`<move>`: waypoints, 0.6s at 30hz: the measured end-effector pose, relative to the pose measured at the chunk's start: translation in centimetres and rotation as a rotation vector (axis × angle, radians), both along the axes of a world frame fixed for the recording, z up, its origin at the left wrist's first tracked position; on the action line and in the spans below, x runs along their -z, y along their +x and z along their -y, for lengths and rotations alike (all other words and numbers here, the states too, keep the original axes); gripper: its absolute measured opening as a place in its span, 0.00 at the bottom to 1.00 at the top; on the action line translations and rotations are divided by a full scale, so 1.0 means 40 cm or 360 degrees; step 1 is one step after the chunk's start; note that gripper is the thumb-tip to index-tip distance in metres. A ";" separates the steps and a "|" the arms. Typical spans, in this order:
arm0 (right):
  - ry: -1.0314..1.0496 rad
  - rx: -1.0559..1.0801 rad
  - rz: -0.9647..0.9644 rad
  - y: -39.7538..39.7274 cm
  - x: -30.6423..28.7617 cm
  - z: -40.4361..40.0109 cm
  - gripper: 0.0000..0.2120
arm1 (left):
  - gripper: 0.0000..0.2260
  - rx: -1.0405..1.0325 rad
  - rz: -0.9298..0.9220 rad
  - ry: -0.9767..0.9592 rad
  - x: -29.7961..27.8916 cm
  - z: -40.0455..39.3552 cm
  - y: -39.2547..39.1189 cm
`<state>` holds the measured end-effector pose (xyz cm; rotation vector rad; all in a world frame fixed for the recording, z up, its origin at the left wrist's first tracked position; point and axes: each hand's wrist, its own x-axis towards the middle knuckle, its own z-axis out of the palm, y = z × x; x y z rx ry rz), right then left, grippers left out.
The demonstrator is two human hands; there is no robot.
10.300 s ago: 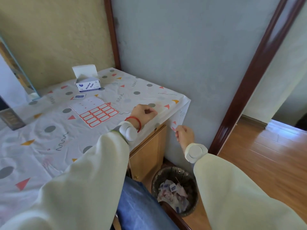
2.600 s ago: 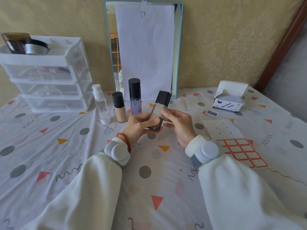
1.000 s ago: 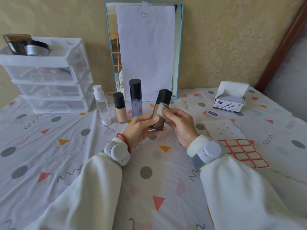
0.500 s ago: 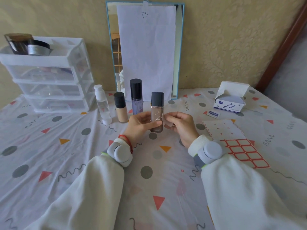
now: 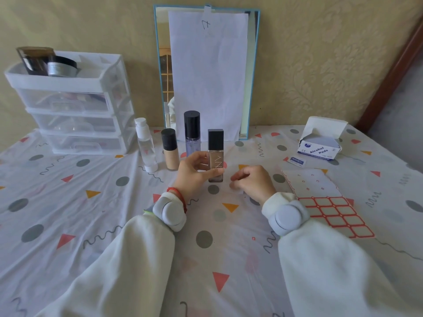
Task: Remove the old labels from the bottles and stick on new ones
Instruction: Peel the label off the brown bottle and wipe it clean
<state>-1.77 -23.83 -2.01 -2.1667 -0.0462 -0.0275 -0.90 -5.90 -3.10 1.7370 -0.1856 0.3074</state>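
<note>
The left hand (image 5: 194, 170) keeps a narrow grip on the square glass bottle of tan liquid with a black cap (image 5: 215, 156), thumb across its front and fingers behind; the bottle stands upright on the bench covered in a white patterned cloth (image 5: 68, 202). The right hand (image 5: 254, 183), just beside the bottle, has its fingers curled low over the cloth; whether it pinches anything I cannot tell.

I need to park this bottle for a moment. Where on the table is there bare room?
Free: the cloth between the sleeves, in front of the left hand; the wide stretch below the drawers. Crowded: the bottle row by the mirror, and the right side with the label sheet and pad box.
</note>
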 end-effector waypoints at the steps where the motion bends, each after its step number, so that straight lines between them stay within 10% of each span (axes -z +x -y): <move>1: -0.0015 0.0001 -0.0006 0.001 0.002 0.001 0.06 | 0.17 -0.0009 -0.0003 0.0009 0.000 0.000 0.001; 18: 0.0921 -0.0207 0.0139 -0.009 -0.016 -0.064 0.12 | 0.19 0.0028 -0.0010 0.0138 -0.008 0.005 -0.010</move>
